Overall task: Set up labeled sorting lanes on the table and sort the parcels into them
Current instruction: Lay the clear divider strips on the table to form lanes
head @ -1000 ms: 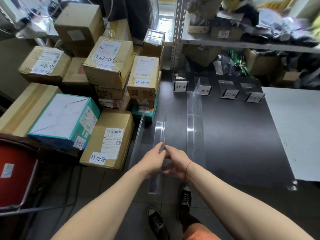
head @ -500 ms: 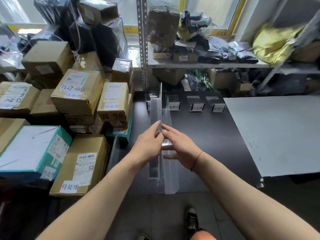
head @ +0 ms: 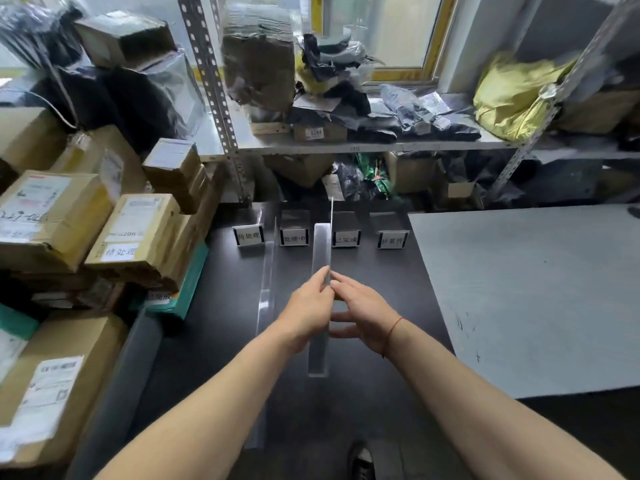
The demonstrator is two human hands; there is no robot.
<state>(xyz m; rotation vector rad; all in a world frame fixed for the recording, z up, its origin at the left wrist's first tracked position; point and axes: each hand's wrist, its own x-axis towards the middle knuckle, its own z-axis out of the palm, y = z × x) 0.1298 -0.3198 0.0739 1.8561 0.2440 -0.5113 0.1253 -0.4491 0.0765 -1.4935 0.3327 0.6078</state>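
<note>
My left hand (head: 306,311) and my right hand (head: 362,308) both pinch a long clear acrylic divider strip (head: 321,251) that runs lengthwise over the black table (head: 377,282). Its far end lies between the second label stand (head: 294,236) and the third label stand (head: 346,239). Another clear divider (head: 267,289) stands upright to the left, between the first label stand (head: 248,235) and the second. A fourth label stand (head: 391,240) is at the right. Cardboard parcels (head: 135,233) with white labels are stacked at the left.
A grey sheet (head: 526,292) covers the table's right part. A metal shelf (head: 346,145) loaded with bags and boxes runs behind the table. A teal box (head: 188,289) lies under the parcel stack. My shoe (head: 362,460) shows below the table's front edge.
Both hands have carried the clear strip to the right and farther onto the table, from beside the first divider to the gap between the second and third stands. The camera view has tilted upward.
</note>
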